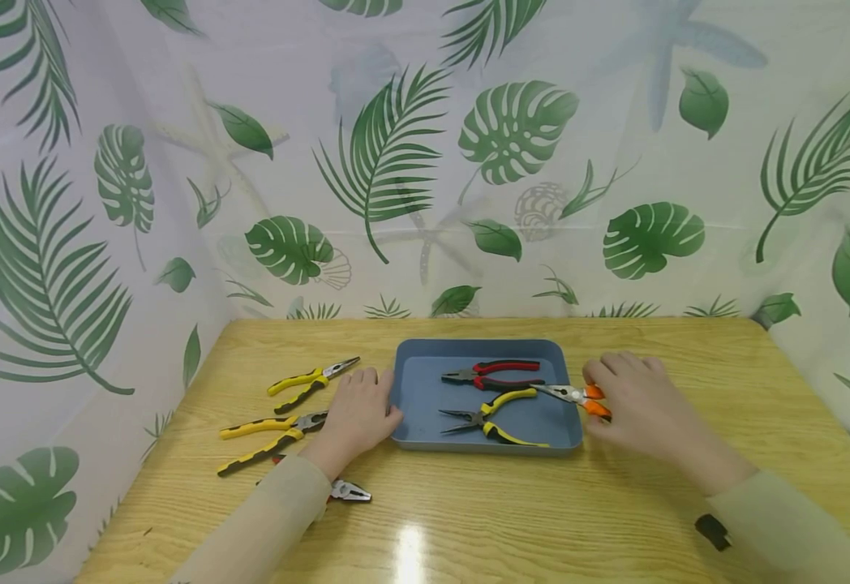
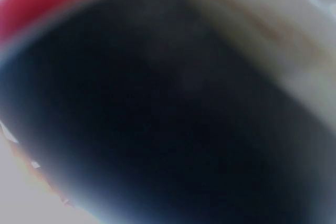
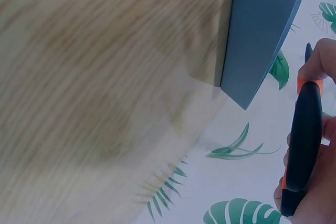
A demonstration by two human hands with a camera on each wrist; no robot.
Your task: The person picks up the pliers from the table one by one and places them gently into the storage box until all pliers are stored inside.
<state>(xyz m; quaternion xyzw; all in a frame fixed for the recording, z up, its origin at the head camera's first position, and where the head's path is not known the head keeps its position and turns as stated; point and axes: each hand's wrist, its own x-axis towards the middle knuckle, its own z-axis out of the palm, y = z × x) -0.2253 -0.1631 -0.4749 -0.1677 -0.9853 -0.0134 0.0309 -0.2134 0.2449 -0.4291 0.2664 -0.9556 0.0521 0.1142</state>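
My right hand (image 1: 633, 397) grips orange-and-black pliers (image 1: 577, 394) by the handles, with their metal jaws reaching over the right rim of the blue-grey tray (image 1: 410, 434). In the right wrist view, a black handle (image 3: 305, 137) of these pliers lies along the curled fingers. Against the tray's left side rests my left hand (image 1: 358, 414), thumb and fingers at the rim. Inside the tray are red-and-black pliers (image 1: 494, 375) and yellow-and-black long-nose pliers (image 1: 491, 418). A dark, blurred shape (image 2: 157, 103) with red beside it fills the left wrist view.
Left of the tray lie yellow-handled long-nose pliers (image 1: 313, 383) and a larger yellow-and-black pair (image 1: 268, 438), partly behind the left hand. Pliers with red on them (image 1: 350, 491) show from under the left forearm. A leaf-patterned sheet (image 1: 425, 268) stands behind the wooden table (image 1: 483, 519).
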